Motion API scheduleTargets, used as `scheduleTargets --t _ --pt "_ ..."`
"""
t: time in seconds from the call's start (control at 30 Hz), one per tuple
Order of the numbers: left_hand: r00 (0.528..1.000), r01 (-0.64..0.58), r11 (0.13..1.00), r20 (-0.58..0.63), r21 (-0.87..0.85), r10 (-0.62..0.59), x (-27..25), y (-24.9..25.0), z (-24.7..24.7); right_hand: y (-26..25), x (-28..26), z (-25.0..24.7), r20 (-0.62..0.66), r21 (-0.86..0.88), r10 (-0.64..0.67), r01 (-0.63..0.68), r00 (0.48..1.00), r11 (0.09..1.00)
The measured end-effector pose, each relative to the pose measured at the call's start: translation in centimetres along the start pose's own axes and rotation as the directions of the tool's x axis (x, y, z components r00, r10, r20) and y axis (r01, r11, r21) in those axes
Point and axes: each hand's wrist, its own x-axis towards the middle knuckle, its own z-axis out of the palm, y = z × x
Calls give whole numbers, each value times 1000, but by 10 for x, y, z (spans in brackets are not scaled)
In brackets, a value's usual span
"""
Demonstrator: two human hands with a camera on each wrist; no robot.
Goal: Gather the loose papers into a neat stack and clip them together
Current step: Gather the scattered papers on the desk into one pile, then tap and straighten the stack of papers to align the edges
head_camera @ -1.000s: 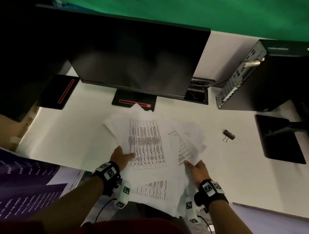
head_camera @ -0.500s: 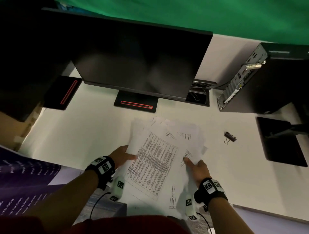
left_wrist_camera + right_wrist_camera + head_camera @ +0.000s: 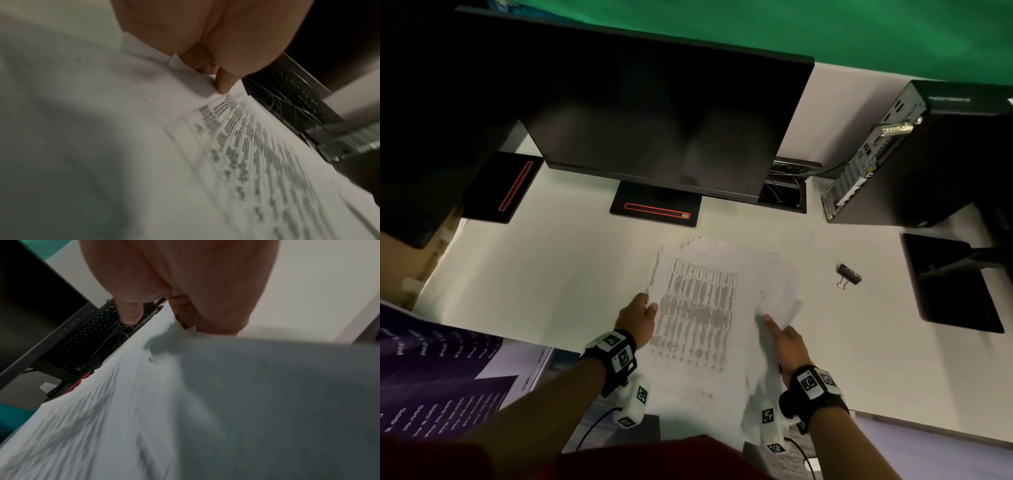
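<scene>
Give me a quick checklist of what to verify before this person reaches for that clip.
1. Left hand holds papers: ok, thumb on top.
2. Right hand holds papers: ok.
3. Edges squared: not ok, sheets fan out on the right.
4. Binder clip free to grab: ok, lying alone on the desk, right of the papers.
5. Clip fits the stack's thickness: cannot tell.

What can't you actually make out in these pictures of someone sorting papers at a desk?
- Print on the papers: blurred by motion in all three views, unreadable.
- Sheet count: the edges overlap in the head view.
- Fingers of the left hand and right hand: tucked under the sheets in the head view.
- Binder clip: small, its detail unclear; absent from both wrist views.
- Monitor: screen dark.
</scene>
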Motion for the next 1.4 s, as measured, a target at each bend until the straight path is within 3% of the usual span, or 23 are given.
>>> scheduleTargets --t 0.13,0.2,0.3,0.33,0.4,0.47,0.5,0.6,0.67,0.73,0.97,1.07,1.2,1.33,1.4 --pt "985 -144 986 110 84 134 -5 11 20 7 0 6 109 -66 -97 105 989 992" --pt "987 -151 981 75 123 142 -2 13 21 7 -3 5 128 -116 -166 181 978 977" --pt "990 -132 984 -42 116 138 11 10 6 -16 -22 -2 138 -53 -263 273 955 961" --pt "992 -101 994 -68 43 104 17 9 -3 -26 -30 -6 151 -37 -290 299 945 954" --pt "997 -32 959 54 -282 49 23 20 -28 -51 -43 -16 175 -18 -357 365 918 931" --pt "968 20 814 214 -581 129 29 36 -53 -80 -55 -24 164 -10 -425 432 890 902" --pt "960 6 776 221 -631 172 28 47 -67 -94 -60 -27 153 4 -462 467 874 884" --pt "945 -200 668 39 -716 325 11 91 -98 -129 -74 -24 70 22 -581 581 811 813" --pt "902 -372 589 -128 -717 413 -4 112 -108 -141 -79 -15 9 30 -653 652 757 757" --pt "870 -443 565 -181 -696 459 -14 120 -109 -145 -79 -2 -35 51 -678 679 734 732" --pt "917 -392 638 -224 -663 331 -11 104 -84 -120 -67 27 -62 66 -592 595 804 801" --pt "917 -394 682 -219 -617 332 -9 103 -87 -120 -67 27 -116 50 -579 587 807 808" --pt "883 -411 653 -99 -636 459 -11 102 -103 -124 -60 12 -181 43 -580 595 794 802" --pt "896 -382 794 23 -474 444 -4 85 -107 -118 -57 2 -153 32 -570 580 808 814" --pt "897 -366 822 71 -436 437 -4 82 -106 -115 -54 0 -154 45 -559 571 815 820"
